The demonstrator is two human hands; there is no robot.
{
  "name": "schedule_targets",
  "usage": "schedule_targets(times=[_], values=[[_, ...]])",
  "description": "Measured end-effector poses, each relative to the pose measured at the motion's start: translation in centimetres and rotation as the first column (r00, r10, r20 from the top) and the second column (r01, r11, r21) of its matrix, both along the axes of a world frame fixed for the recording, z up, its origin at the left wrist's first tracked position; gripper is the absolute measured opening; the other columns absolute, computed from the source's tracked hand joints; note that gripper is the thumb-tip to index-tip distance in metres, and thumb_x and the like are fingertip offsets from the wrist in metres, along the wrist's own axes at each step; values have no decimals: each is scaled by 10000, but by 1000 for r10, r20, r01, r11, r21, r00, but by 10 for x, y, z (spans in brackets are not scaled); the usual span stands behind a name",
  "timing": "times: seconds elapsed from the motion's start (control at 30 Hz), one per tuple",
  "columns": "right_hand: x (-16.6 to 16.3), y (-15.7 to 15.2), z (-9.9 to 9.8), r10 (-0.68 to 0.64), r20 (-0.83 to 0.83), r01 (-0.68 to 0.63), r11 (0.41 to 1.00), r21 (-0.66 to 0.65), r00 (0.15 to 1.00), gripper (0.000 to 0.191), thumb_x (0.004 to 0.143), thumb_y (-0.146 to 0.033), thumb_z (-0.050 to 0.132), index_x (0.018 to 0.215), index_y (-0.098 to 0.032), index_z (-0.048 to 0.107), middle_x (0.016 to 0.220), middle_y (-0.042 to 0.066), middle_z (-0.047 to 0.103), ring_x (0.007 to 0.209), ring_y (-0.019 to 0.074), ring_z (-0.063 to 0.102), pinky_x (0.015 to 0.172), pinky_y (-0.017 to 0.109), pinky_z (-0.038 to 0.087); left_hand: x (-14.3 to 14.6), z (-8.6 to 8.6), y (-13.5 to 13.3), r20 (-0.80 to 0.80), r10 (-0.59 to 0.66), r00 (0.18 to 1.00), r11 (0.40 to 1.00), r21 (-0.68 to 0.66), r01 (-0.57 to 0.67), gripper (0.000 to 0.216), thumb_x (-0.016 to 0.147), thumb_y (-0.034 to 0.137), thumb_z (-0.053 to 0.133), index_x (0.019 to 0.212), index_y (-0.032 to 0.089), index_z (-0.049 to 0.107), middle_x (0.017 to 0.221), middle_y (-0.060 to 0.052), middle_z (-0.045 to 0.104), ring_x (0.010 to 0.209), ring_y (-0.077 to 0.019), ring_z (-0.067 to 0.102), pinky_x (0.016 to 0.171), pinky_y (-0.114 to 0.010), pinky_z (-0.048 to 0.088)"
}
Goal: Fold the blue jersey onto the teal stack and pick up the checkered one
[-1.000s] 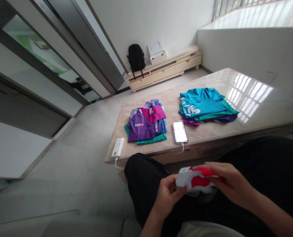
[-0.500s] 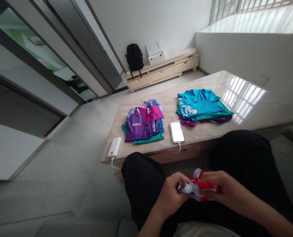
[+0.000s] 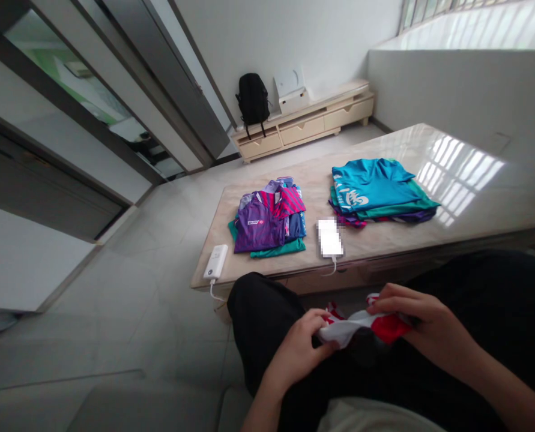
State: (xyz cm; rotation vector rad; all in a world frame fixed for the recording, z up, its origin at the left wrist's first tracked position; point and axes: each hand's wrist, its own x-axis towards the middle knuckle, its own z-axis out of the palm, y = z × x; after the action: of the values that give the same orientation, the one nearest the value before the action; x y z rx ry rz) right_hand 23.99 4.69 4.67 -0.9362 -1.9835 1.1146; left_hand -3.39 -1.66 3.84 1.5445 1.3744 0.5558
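Note:
A red and white garment lies bunched over my lap between both hands. My left hand pinches its left end with closed fingers. My right hand grips its right end, fingers curled over the red cloth. Ahead stands a low marble table. On it sits a pile of folded purple, pink and teal shirts at the left and a flatter stack topped by a blue shirt at the right.
A white phone lies between the two piles, with a cable hanging off the near edge. A white power bank rests at the table's left corner. A black backpack leans on a low cream cabinet by the far wall.
The garment has gone from a neat folded bundle to a looser bunch stretched between my hands. My hands have moved slightly apart; the view has shifted a little.

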Motion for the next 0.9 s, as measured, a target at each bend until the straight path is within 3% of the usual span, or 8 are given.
schedule_targets(times=[0.1,0.2,0.3,0.43,0.53,0.7,0.8,0.9], values=[[4,-1,1,-6,10,6,999,47,1000,283,887,-94,607,1007,-264,798,964,52,707,862,171,694,729,244,516,-8,-13,5,-73,81,994,994,-70,-87,113,864,251,711,958,199,677,1019,-16,756,910,-188,672,781,-255,459],[14,0,5,-39,-5,40,998,57,999,235,897,-141,628,992,-268,801,939,44,710,824,162,697,707,235,521,-17,-24,10,-285,204,936,978,23,-206,69,835,145,646,820,196,602,864,-2,735,771,-164,638,691,-247,413],[28,2,6,-84,5,84,996,41,996,202,897,-193,655,999,-280,806,952,41,726,830,170,704,714,238,528,-24,-26,12,-373,190,908,982,96,-165,98,803,107,614,827,202,611,800,7,690,739,-160,606,691,-257,402],[41,8,2,-87,66,90,995,-43,994,233,864,-204,666,1032,-279,809,995,50,747,897,210,711,773,274,535,-26,-20,12,-199,143,969,988,93,-126,302,766,65,562,981,211,715,969,-26,739,918,-187,658,833,-281,475],[45,17,-3,-103,105,119,981,-156,989,234,828,-264,696,1032,-256,812,1010,57,767,929,246,710,803,298,540,-27,-15,13,22,163,986,987,-15,-162,378,787,85,499,1035,191,764,1062,-61,755,944,-205,681,769,-277,526],[45,31,-10,-115,144,161,916,-367,983,451,871,-603,655,985,-190,795,885,69,764,782,230,673,681,293,534,-31,-12,18,172,266,949,964,-54,-261,264,781,113,535,902,133,769,913,-67,755,798,-179,662,706,-253,526],[41,33,-15,-167,119,200,905,-376,979,500,859,-648,661,996,-181,776,875,60,749,765,213,648,664,280,527,-34,-7,19,203,267,942,963,-91,-253,213,809,140,583,930,135,758,885,-47,738,722,-148,625,643,-224,488],[39,34,-18,-253,57,254,883,-395,966,511,848,-647,682,1046,-184,761,924,59,748,790,211,656,675,273,537,-38,3,19,224,186,957,980,-106,-165,160,856,229,687,976,144,748,925,-48,731,793,-156,634,711,-226,483]])
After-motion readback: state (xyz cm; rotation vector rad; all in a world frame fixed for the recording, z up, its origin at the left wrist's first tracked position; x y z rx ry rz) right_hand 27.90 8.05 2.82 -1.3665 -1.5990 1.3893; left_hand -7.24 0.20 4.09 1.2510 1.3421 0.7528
